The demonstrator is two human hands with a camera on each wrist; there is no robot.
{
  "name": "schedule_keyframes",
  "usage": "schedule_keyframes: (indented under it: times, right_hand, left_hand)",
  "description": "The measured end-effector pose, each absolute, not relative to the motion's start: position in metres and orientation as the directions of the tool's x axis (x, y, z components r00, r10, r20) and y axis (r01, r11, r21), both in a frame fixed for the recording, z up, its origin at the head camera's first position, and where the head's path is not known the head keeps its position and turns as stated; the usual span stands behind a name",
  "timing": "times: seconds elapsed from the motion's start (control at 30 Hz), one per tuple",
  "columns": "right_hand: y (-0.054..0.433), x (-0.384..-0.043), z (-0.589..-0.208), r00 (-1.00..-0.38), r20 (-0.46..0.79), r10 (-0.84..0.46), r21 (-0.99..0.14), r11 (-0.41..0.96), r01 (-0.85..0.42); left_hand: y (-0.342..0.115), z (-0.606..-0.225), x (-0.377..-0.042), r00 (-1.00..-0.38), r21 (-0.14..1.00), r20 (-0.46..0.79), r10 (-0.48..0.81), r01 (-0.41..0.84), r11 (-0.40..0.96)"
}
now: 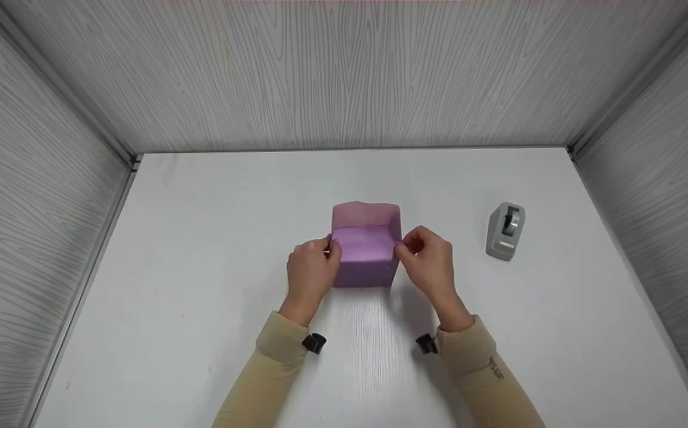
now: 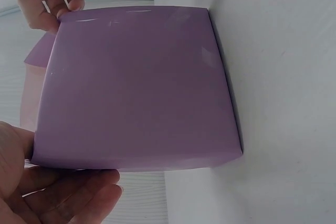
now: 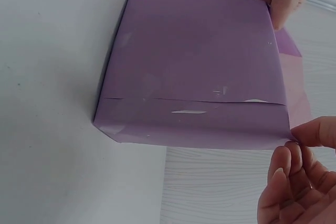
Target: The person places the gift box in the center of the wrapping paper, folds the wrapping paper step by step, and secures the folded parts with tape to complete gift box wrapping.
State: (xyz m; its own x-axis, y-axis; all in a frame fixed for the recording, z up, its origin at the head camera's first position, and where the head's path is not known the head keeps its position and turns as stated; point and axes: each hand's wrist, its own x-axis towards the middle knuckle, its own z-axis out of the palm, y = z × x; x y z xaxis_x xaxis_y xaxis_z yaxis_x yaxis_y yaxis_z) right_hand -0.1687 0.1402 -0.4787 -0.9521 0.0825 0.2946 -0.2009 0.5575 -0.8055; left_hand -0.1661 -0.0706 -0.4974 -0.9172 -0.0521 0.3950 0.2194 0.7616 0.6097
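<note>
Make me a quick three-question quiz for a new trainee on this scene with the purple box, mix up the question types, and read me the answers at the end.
1. Open question: in the head view, what is on the white table to the right of the purple box?
2. True or false: only one hand touches the box.
3. Multiple choice: what colour are the sleeves? A) black B) beige C) blue

Key:
1. A grey tape dispenser.
2. False: the left hand grips the box's left edge and the right hand pinches its right edge.
3. B.
</note>
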Motion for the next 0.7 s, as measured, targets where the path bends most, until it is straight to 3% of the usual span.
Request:
schedule_keyframes:
  times: [0.7]
  right_hand:
    - [0.136,-0.196,-0.449,-0.926,0.367,0.090,-0.814,0.512,-0.273]
  left_hand:
    - [-0.071,-0.499,-0.166,-0.916,0.619,0.398,-0.055,0.224,0.753]
